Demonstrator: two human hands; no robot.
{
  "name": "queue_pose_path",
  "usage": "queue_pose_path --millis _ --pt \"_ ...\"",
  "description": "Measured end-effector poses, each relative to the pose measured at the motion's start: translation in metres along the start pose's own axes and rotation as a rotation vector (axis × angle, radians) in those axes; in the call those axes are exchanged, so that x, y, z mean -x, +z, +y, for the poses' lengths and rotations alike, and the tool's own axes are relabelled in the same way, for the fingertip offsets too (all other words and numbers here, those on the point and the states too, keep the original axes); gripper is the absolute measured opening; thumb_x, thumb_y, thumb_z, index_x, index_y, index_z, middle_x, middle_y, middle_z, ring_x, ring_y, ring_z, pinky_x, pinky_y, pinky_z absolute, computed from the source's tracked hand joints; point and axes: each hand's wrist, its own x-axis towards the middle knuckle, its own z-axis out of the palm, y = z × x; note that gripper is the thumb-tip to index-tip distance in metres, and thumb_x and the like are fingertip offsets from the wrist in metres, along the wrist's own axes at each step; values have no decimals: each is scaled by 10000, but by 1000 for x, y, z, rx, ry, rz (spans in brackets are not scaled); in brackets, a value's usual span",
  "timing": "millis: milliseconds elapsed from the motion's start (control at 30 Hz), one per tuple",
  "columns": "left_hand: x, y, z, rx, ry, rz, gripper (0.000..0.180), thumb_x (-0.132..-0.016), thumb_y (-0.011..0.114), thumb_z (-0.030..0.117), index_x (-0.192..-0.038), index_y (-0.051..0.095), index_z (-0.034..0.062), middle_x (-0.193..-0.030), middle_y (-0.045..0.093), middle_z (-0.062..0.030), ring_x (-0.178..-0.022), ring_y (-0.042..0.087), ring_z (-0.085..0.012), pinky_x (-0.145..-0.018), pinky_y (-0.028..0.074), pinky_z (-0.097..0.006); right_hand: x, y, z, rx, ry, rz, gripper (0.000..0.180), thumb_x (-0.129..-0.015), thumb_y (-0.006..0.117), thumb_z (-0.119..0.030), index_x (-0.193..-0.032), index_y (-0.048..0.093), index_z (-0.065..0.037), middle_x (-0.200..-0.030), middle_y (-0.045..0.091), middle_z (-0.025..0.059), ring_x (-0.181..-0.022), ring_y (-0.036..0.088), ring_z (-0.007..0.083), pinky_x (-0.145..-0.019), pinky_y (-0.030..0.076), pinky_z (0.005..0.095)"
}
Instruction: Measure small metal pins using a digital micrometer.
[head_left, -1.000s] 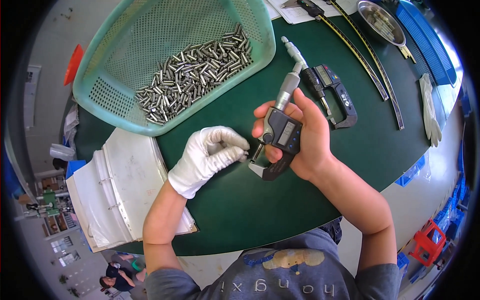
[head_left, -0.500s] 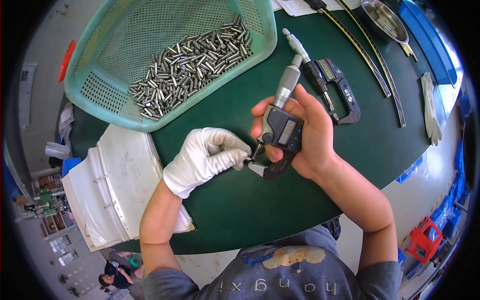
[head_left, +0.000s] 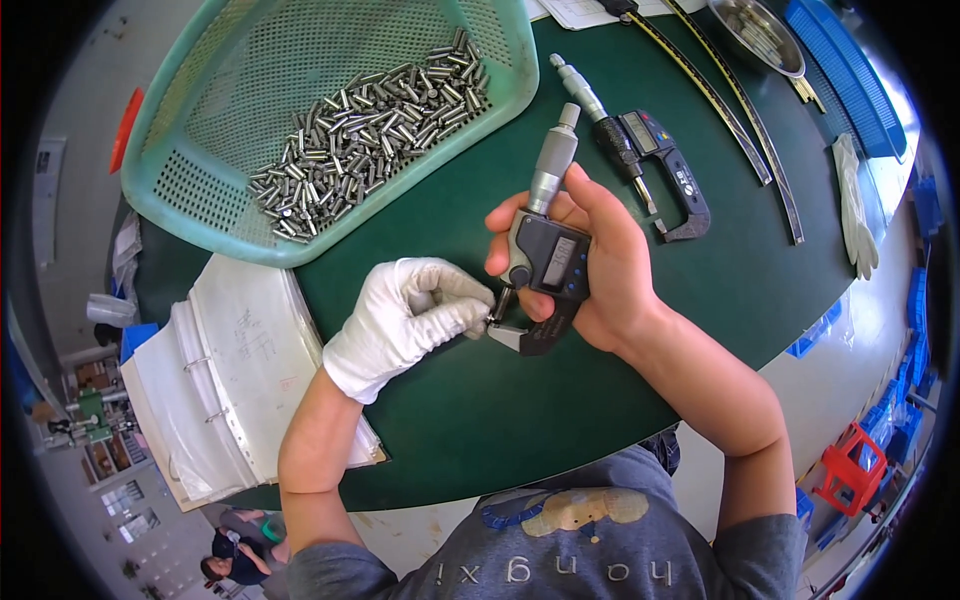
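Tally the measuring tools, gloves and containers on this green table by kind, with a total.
Digital micrometers: 2, one in the right hand, one lying on the table
White gloves: 2, one on the left hand, one lying loose
Teal mesh basket of steel pins: 1
Metal dish: 1
Total: 6

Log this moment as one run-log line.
left hand: gloved, holds small metal pin at anvil | right hand: grips digital micrometer | green basket: pins

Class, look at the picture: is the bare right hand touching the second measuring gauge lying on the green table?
Apart. The head view shows the right hand wrapped around its own gauge, with green table visible between it and the second gauge.
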Motion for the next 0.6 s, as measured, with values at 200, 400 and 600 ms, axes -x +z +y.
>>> queue_pose_path --millis 200,400,600 --pt "2 1 1 -14 -10 -24 130 -783 616 65 -860 592 -37 -735 609 -69 -682 584 -111 -630 470 -215 0 -2 0 104 -38 -22 580 -848 305 -538 -869 533 -5 -690 573 126 -387 438 126 -379 363 216" --pt "1 4 -1 28 27 -56 158 -786 617 80 -893 567 -25 -777 584 -45 -721 558 -93 -662 453 -211 1 0 -1 84 -28 6 589 -865 305 -529 -825 538 11 -639 569 105 -375 424 120 -393 374 231" --pt "-2 -2 -7 119 71 -81 134 -785 605 71 -872 546 -11 -794 560 -32 -713 533 -81 -671 433 -200 -1 -1 -2 81 -14 1 577 -857 306 -533 -863 526 1 -670 568 110 -384 426 129 -398 369 236"
